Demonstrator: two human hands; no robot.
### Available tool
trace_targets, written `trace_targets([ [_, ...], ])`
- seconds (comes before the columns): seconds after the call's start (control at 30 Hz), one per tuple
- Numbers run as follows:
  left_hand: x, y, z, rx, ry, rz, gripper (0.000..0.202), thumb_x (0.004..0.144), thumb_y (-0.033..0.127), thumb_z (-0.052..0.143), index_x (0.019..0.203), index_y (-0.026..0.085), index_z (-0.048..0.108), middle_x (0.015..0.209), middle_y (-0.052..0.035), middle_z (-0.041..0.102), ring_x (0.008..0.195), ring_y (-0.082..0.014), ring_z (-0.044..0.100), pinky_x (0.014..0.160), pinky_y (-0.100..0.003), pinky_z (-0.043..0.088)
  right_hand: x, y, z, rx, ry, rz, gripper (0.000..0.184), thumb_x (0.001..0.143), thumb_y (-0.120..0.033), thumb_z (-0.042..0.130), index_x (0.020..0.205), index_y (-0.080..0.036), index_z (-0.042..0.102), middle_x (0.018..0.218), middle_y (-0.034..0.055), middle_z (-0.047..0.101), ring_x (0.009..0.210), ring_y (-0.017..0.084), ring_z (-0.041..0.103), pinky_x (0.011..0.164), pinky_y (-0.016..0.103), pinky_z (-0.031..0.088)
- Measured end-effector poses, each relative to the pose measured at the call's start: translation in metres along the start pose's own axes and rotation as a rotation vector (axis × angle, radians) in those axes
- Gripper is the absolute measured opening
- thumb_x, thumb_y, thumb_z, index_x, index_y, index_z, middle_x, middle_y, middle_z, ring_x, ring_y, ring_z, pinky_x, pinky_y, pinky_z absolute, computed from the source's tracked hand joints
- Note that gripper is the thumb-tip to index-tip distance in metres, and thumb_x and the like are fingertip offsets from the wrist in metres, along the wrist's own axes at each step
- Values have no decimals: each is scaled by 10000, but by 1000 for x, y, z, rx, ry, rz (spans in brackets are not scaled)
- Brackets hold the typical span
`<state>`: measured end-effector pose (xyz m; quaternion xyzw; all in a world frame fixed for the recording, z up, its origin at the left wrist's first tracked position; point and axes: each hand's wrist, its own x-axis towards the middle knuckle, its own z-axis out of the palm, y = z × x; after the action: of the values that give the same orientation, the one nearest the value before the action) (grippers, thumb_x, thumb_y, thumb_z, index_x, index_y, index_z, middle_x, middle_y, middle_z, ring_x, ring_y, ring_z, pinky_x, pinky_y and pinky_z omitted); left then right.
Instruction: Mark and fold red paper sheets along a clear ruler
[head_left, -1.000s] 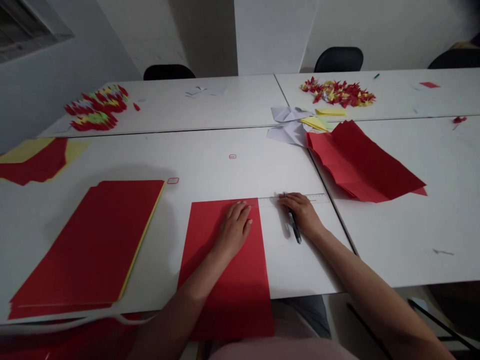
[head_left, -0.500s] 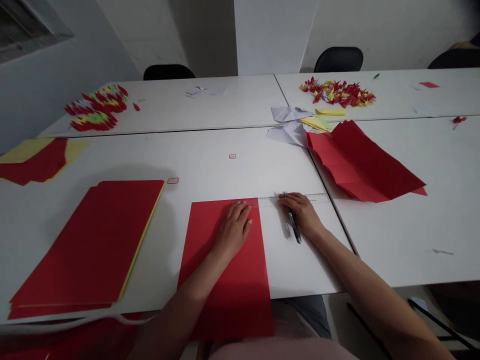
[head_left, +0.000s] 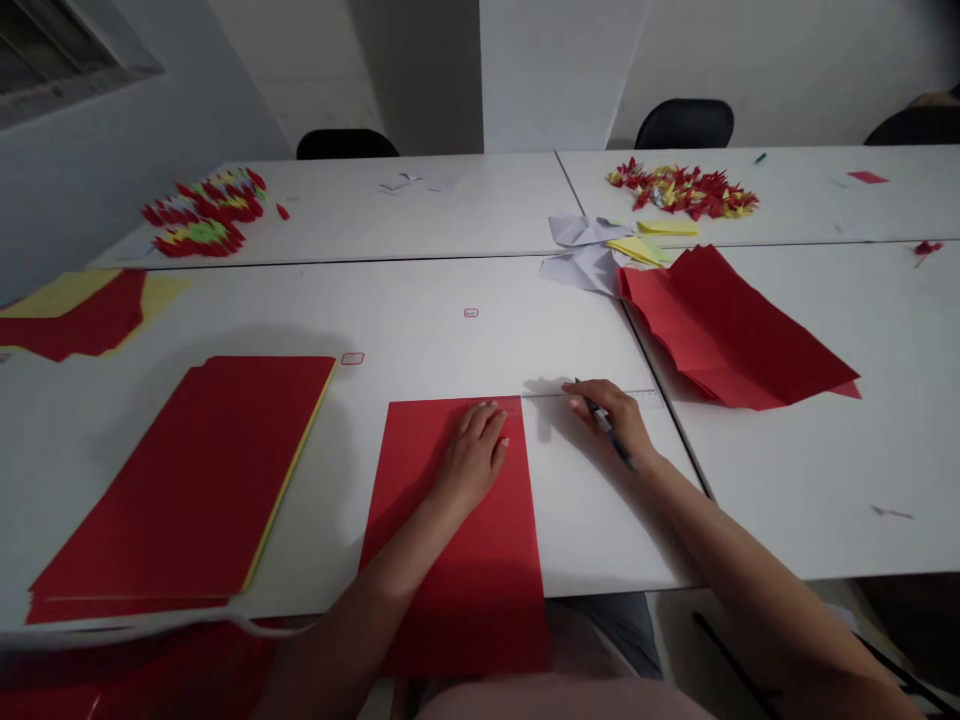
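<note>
On the worktop [head_left: 420,300], the red sheet [head_left: 472,590] lies under the left hand [head_left: 474,455], which, flat and gripping nothing, should press evenly, while the right hand [head_left: 621,418], grasping a pen [head_left: 615,437], should avoid nudging the clear ruler [head_left: 540,404].

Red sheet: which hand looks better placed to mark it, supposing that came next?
Probably the right hand: it holds the pen, just right of the red sheet. The left hand rests on the sheet, holding no pen.
</note>
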<state>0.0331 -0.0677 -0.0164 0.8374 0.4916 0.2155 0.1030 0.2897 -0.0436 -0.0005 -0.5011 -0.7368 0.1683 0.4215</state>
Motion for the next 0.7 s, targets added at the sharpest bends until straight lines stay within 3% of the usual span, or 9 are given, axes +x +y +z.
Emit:
trace_targets([
  [0.13, 1, 2, -1, -10, 3, -1, 373, 986, 213, 445, 1350, 175, 518, 1416, -125, 520, 1369, -289, 435, 1114, -493, 433, 29, -25, 12, 249, -89, 171, 327, 927, -498, 568, 916, -217, 737, 885, 66, 736, 842, 211, 684, 758, 334, 533],
  [0.3, 2, 6, -1, 0, -8, -11, 357, 977, 195, 438, 1314, 141, 545, 1389, -154, 530, 1369, -310, 429, 1114, -504, 430, 69, -42, 62, 505, -220, 235, 270, 836, -458, 651, 794, -195, 605, 693, -2, 638, 612, 131, 564, 590, 262, 445],
  [0.47, 2, 8, -1, -15, -4, -25, 375, 969, 184, 445, 1334, 170, 532, 1366, -135, 541, 1352, -304, 443, 1109, -511, 438, 90, -43, 104, 528, -347, 225, 279, 778, -397, 678, 673, -215, 494, 586, -40, 577, 557, 116, 508, 550, 242, 389],
  [0.7, 1, 11, -2, -6, -4, -33, 371, 959, 177, 456, 1319, 160, 542, 1335, -136, 554, 1324, -311, 458, 1097, -509, 455, 93, -40, 119, 474, -331, 181, 280, 776, -315, 589, 592, -228, 398, 504, -69, 455, 496, 92, 388, 517, 240, 310],
])
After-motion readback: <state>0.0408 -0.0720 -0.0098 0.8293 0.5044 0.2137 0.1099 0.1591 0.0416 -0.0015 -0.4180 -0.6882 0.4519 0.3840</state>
